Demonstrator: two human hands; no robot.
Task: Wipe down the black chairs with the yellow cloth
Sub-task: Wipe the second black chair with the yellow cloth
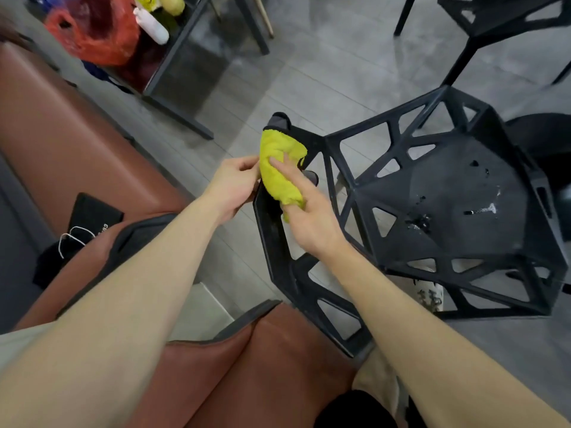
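A black lattice chair (448, 205) stands in front of me, its seat flecked with wet spots. The yellow cloth (278, 171) lies over the top of the chair's backrest. My right hand (309, 217) holds the cloth, with its fingers laid across the yellow fabric and the lower end of the cloth tucked under the palm. My left hand (231, 186) grips the backrest edge beside the cloth, its fingertips touching the cloth's left side. A second black chair (494, 23) stands at the top right.
Brown leather seating (61, 125) runs along the left and bottom, with a black bag (89, 217) on it. A dark table (197, 57) with a red plastic bag (95, 32) and a white bottle (153, 26) stands at the upper left. Grey tile floor lies between.
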